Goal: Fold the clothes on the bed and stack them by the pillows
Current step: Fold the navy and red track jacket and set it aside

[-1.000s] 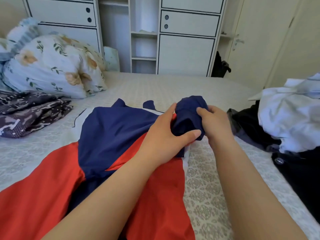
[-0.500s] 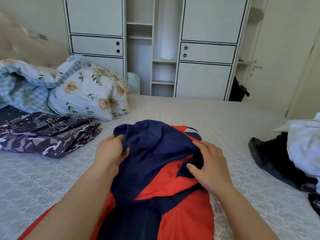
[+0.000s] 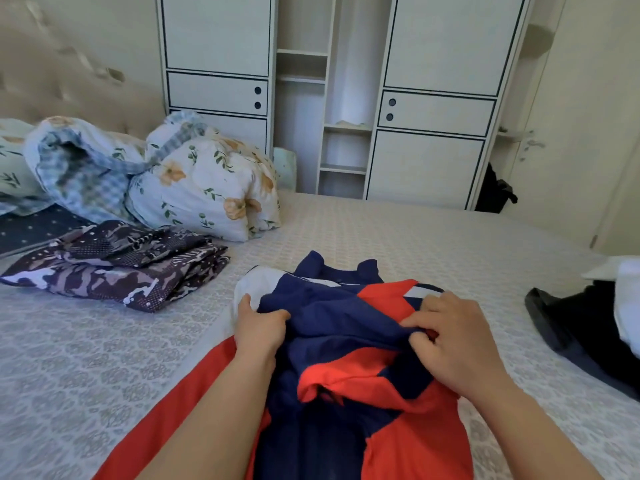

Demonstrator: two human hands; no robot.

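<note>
Gripping the red and navy jacket [image 3: 346, 341] at its upper end, the left hand [image 3: 258, 329] and right hand [image 3: 450, 341] sit apart, each with fingers curled into the cloth. That jacket lies mid-bed, on the near side of the floral pillows [image 3: 204, 188] and well apart from them, only partly folded. Just beside the pillows, a folded patterned garment [image 3: 114, 268] already rests, so one piece looks done. Farthest from the pillows, a heap of dark and white clothes [image 3: 595, 317] waits unfolded.
</note>
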